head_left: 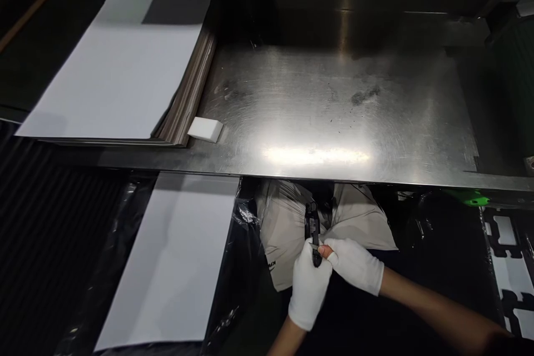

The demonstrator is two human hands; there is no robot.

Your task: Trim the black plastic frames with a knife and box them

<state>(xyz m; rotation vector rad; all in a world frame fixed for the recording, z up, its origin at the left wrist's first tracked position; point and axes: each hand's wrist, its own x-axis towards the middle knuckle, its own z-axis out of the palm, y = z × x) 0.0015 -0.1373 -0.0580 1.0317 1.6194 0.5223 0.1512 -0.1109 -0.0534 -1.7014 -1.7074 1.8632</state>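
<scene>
Above my lap, below the front edge of the metal table, my left hand [310, 285] in a white glove is wrapped round a narrow black part [312, 223], which points away from me. My right hand [354, 264], also gloved in white with a bare thumb tip showing, meets it from the right. Its thumb and fingers pinch together at the side of the black part, on a small thin piece too small to name.
A metal table [300, 100] spans the front. On its left lie a thick stack of white sheets [125, 61] and a white block [206, 129]. Another white sheet [171, 261] lies lower left. Black frame-like parts [511, 272] on white are at the far right.
</scene>
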